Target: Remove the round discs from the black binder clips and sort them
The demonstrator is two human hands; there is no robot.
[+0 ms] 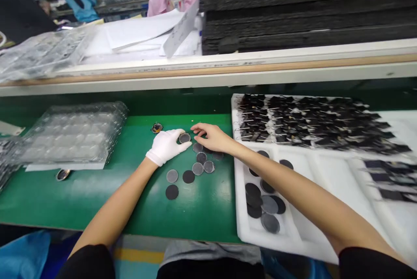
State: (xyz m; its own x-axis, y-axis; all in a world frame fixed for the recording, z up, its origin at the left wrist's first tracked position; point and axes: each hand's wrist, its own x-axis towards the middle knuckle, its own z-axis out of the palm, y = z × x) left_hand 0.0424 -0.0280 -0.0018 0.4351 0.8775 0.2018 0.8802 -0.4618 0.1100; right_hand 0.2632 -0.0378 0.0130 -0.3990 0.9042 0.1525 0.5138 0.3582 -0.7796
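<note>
Green worktop [202,216] spreads before me, a white tray [240,222] along its right. Nearest, in that tray's left compartment, I count about ten discs [270,223], overlapping; my right forearm [286,179] may hide more. Left of the tray, seven loose discs [197,169] show clearly, and others lie too hidden by my right grip [213,138] to count.

At the scene's middle, my gloved left grip [165,146] is closed round the rim of one round piece [184,138]. Bare and half curled just to its right, my right grip has fingertips and thumb apart, nothing visible between them. To handle this piece well, I should press only its rim, keep the glove off its flat face, and stay clear of the loose discs.

Two shiny round parts [157,128] lie left, one beside the glove, one by the one stack of clear packaging [78,127]. Far right, wired dark parts [309,123] sit too densely to count. Beyond the ledge [208,68] are one pile of black slabs [293,10] and two people [157,4], one in pink, one in blue.
</note>
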